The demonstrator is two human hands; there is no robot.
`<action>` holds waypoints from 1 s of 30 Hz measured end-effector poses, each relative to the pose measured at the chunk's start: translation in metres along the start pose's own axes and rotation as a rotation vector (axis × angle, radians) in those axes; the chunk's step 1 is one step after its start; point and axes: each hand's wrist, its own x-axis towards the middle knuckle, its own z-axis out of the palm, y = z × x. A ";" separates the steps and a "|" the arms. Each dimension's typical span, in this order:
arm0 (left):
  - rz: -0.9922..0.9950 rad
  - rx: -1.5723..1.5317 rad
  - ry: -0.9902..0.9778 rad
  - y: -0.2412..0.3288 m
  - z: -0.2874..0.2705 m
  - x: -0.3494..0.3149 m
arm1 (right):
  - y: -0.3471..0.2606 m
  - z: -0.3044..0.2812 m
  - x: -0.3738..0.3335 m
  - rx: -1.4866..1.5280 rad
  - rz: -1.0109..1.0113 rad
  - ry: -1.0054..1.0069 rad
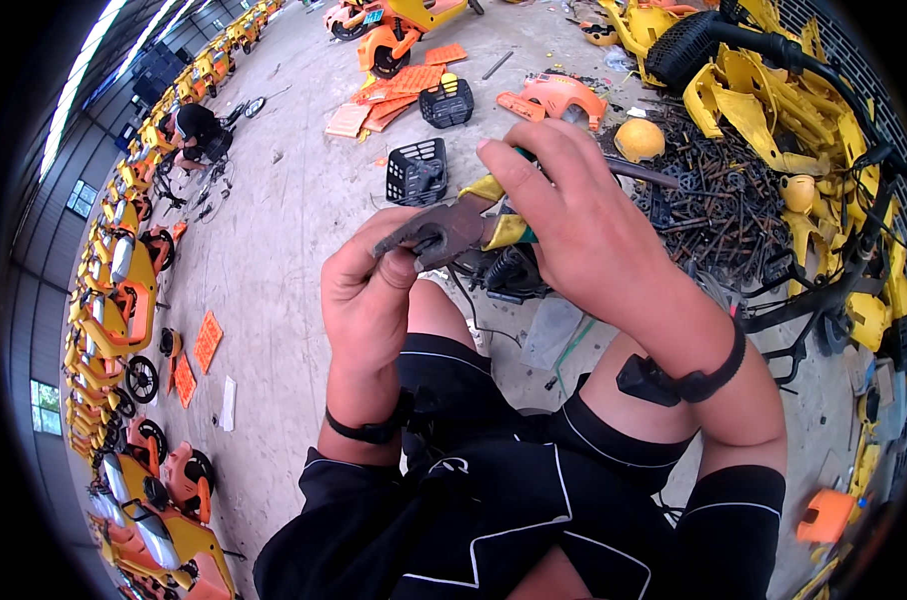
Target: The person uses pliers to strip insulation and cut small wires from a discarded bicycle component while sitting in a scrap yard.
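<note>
My right hand is wrapped round the yellow and green handles of a pair of pliers, whose dark metal jaws point left. The jaws are parted around a small dark piece too small to name. Thumb and fingers of my left hand pinch at the jaw end, on or beside that piece; the fingertips partly hide it. Below the pliers sits a black part with a thin cable, partly covered by my right hand.
A black plastic basket and orange panels lie ahead. To the right are a heap of dark metal parts and yellow shells. Yellow scooters line the left side, where another person crouches.
</note>
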 end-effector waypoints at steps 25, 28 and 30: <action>-0.059 -0.210 0.049 -0.004 0.001 -0.002 | 0.009 0.007 -0.004 0.109 -0.060 0.053; -0.060 -0.215 0.056 -0.004 0.003 -0.001 | 0.011 0.008 -0.002 0.054 -0.084 0.109; -0.053 -0.204 0.061 -0.005 0.002 0.000 | 0.011 0.006 -0.002 0.042 -0.074 0.118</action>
